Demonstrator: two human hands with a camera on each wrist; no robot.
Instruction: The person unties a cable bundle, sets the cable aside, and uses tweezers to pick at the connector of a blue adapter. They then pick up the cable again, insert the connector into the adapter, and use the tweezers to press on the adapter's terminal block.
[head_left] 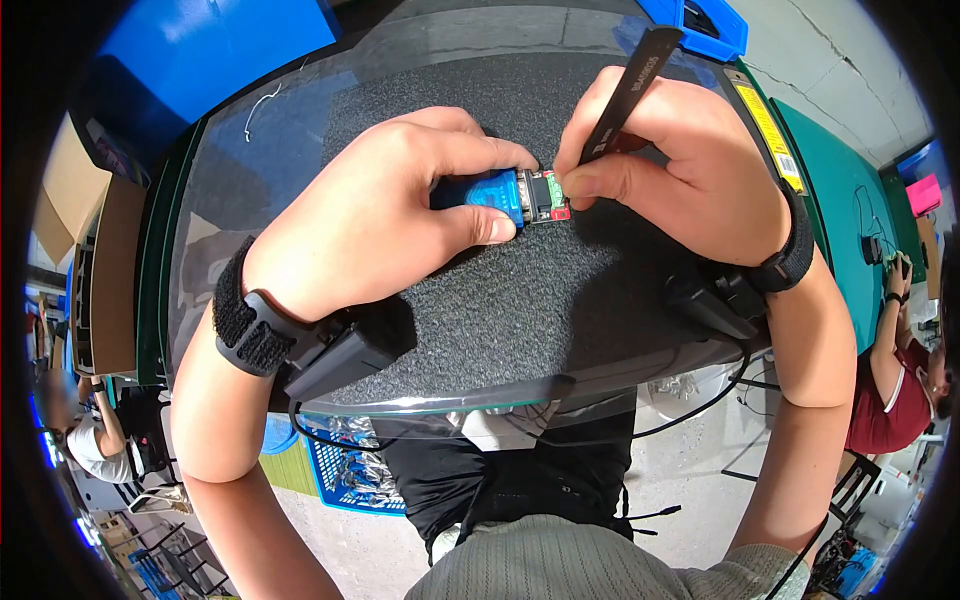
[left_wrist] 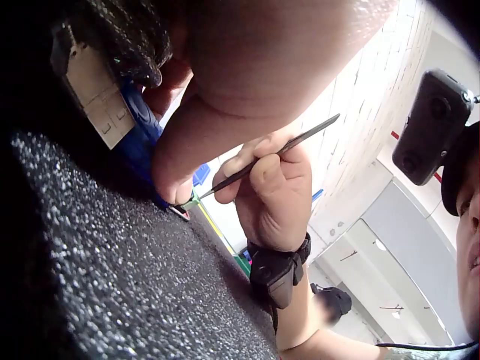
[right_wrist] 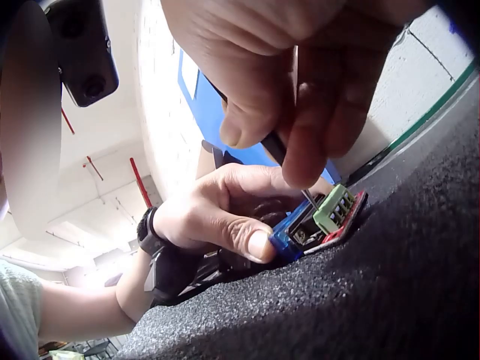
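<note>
My left hand [head_left: 370, 200] grips a translucent blue connector [head_left: 497, 196] between thumb and fingers, low over the dark mat [head_left: 480, 310]. Joined to its right end is a small red circuit board [right_wrist: 349, 223] with a green terminal block [right_wrist: 334, 210]. Black tweezers [head_left: 632, 90] stand slanted in my right hand [head_left: 680, 160], pinched between thumb and fingers. In the right wrist view their thin metal tips come down beside the green block; whether they touch it I cannot tell.
A blue bin [head_left: 708, 28] sits beyond the table's far right corner, a yellow label strip [head_left: 768, 130] along the right edge. White string [head_left: 262, 108] lies at the left. Below the table is a blue basket [head_left: 350, 470]. People are at both sides.
</note>
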